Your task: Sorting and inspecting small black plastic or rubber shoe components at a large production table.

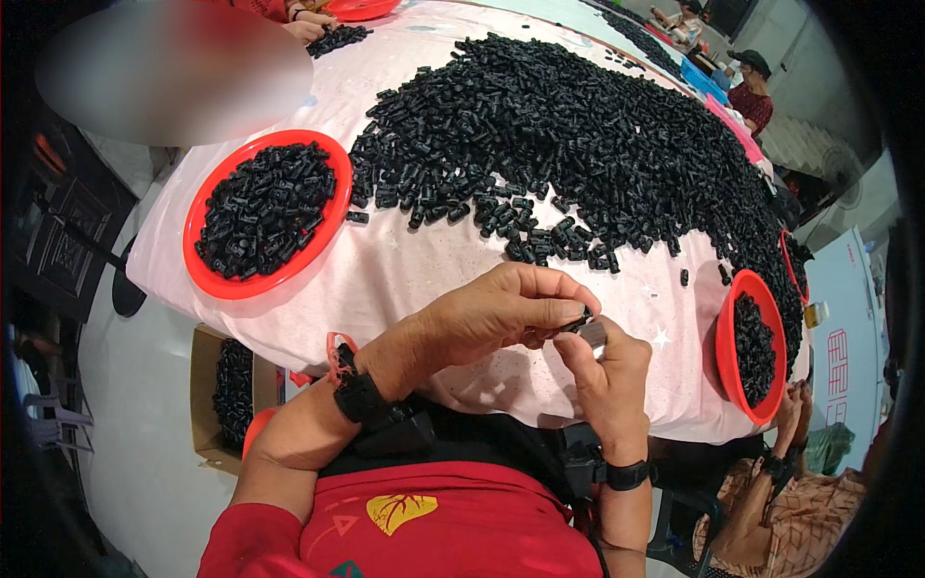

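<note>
My left hand (491, 308) is closed in a pinch over the near part of the table. Between its thumb and forefinger is a small black plastic piece (578, 321), mostly covered by the fingers. Right beside it, my right hand (614, 380) is closed, thumb raised, on a small grey, metallic-looking piece (592, 334) whose kind I cannot make out. The two hands meet at the fingertips. Beyond them spreads a large heap of short black plastic pieces (568, 125), with several loose ones scattered along its near edge.
A pink cloth (385, 275) covers the table. Red basins of black pieces stand at left (341, 207) and right (725, 352). A cardboard box (204, 400) with more pieces is on the floor at left. Another person's hands (792, 409) are at the right edge; other people sit farther off.
</note>
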Action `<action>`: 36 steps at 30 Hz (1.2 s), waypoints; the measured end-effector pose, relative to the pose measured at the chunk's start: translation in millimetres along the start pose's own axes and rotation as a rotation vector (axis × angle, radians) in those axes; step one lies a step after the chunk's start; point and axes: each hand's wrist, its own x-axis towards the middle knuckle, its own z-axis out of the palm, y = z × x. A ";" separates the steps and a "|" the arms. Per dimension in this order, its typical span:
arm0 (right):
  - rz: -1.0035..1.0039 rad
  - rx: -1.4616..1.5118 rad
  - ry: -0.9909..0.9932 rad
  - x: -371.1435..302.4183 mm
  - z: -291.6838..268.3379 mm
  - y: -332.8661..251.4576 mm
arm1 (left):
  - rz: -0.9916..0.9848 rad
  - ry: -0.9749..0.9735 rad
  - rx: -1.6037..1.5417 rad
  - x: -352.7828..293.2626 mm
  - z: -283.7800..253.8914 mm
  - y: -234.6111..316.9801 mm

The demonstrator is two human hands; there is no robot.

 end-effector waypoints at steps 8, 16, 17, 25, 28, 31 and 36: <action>-0.003 0.264 0.188 1.7 2.5 -8.2 | -0.034 -0.007 -0.100 0.8 -3.1 -2.1; 0.015 0.352 0.150 1.7 -0.4 -1.0 | -0.056 0.001 -0.088 2.5 -5.2 -4.4; 0.061 0.412 0.121 1.8 0.4 -3.1 | -0.061 -0.006 -0.108 2.3 -6.6 -4.3; 0.163 0.411 0.266 1.8 2.0 5.8 | 0.019 0.098 -0.046 0.0 6.3 4.6; 0.130 0.390 0.284 1.0 4.9 2.7 | 0.101 0.077 0.042 2.0 1.4 -1.8; 0.050 0.310 0.292 1.2 5.9 0.8 | 0.119 0.082 0.063 2.0 0.0 -2.2; -0.015 0.171 0.324 0.1 5.7 4.2 | 0.069 0.101 0.044 1.2 2.4 1.3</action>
